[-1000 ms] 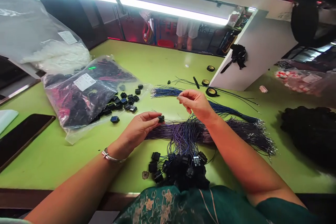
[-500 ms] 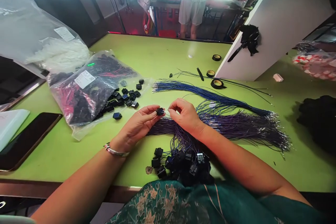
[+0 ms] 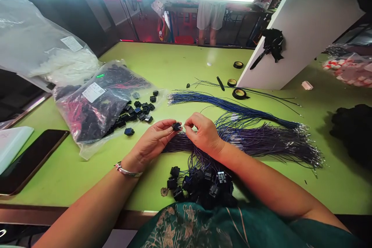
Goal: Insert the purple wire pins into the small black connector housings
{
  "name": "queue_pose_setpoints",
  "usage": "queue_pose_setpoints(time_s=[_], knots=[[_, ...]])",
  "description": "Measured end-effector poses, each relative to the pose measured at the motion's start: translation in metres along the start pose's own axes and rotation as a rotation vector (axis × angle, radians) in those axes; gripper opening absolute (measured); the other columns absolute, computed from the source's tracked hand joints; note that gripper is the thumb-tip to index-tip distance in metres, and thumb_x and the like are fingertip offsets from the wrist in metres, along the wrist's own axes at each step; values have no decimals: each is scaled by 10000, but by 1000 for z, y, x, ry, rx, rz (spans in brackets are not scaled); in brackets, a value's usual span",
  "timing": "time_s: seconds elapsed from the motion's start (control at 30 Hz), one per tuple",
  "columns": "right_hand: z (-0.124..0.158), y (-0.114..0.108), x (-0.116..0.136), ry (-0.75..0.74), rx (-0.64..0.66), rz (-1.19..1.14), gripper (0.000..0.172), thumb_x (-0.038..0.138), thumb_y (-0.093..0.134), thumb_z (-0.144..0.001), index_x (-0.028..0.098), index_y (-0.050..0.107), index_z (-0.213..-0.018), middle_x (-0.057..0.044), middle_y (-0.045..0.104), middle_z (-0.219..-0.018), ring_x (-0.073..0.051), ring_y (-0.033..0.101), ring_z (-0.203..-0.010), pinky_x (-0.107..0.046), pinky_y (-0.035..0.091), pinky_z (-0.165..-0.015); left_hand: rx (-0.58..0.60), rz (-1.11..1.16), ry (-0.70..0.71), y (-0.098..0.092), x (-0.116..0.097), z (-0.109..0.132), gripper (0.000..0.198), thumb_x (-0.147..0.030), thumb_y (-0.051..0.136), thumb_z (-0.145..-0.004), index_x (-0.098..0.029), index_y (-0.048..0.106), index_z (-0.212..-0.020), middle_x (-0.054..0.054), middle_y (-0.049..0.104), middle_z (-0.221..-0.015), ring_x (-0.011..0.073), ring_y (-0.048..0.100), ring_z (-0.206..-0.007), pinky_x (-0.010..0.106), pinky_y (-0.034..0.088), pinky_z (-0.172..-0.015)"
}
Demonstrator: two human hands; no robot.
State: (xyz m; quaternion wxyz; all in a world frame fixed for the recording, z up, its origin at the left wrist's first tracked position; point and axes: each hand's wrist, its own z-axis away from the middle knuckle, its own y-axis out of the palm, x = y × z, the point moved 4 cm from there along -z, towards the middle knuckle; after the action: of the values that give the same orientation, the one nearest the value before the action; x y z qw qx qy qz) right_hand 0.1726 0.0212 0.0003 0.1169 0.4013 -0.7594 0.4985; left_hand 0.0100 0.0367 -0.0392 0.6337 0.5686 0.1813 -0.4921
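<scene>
My left hand [image 3: 155, 139] pinches a small black connector housing [image 3: 176, 126] between thumb and fingers. Close beside it, my right hand [image 3: 203, 133] has thumb and forefinger closed on a thin wire, its tip at the housing's right side; whether the tip is inside, I cannot tell. Under my hands lies a bundle of dark purple wires [image 3: 261, 139] with metal terminals at the right end. Behind it stretches a bundle of blue wires [image 3: 226, 102]. Nearest my body is a heap of black connectors [image 3: 200, 180] with wires attached.
A clear plastic bag [image 3: 116, 85] spills loose black connectors [image 3: 138, 110] at the left. A phone [image 3: 31, 162] lies at the front left. Tape rolls [image 3: 239, 93] sit near a white panel [image 3: 302, 38]. A dark bundle [image 3: 353, 131] is at the right.
My right hand has shifted very slightly down and left against the housing. My left hand keeps its hold on the connector. The whole view has tilted a little.
</scene>
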Motion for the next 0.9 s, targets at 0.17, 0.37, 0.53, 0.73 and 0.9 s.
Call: queue_pose_setpoints(time_s=[0.17, 0.37, 0.53, 0.73, 0.9], knots=[[3, 0, 4, -179, -22, 213, 162, 177, 471, -890, 188, 601, -794, -56, 616, -810, -165, 540, -795, -270, 402, -699, -20, -24, -2, -1, 1, 0, 251, -154, 800, -660, -132, 744, -904, 56, 746, -868, 138, 692, -812, 216, 530, -826], [6, 0, 4, -275, -42, 266, 178, 172, 464, -897, 186, 604, -788, -51, 612, -787, -161, 531, -757, -269, 402, -658, -24, -60, 9, 0, 3, 0, 267, -194, 815, -647, -107, 750, -892, 67, 750, -834, 141, 699, -732, 194, 547, -748], [5, 1, 1, -255, -15, 158, 165, 148, 460, -885, 177, 584, -780, -51, 597, -762, -155, 531, -733, -267, 416, -668, -23, -84, 6, 3, 3, 1, 239, -199, 817, -646, -96, 755, -852, 73, 746, -819, 129, 685, -708, 209, 553, -742], [5, 3, -2, -252, 29, 55, 145, 127, 472, -867, 175, 569, -770, -45, 580, -747, -150, 519, -708, -264, 410, -660, -36, -106, 31, 1, 6, 1, 215, -193, 802, -667, -107, 755, -858, 75, 744, -854, 136, 686, -755, 235, 550, -790], [6, 7, -3, -262, 57, -4, 133, 111, 479, -851, 173, 566, -772, -36, 564, -731, -142, 510, -686, -255, 404, -638, -4, -118, 12, 1, 7, 1, 218, -191, 808, -658, -103, 755, -851, 82, 744, -841, 141, 688, -737, 247, 552, -782]])
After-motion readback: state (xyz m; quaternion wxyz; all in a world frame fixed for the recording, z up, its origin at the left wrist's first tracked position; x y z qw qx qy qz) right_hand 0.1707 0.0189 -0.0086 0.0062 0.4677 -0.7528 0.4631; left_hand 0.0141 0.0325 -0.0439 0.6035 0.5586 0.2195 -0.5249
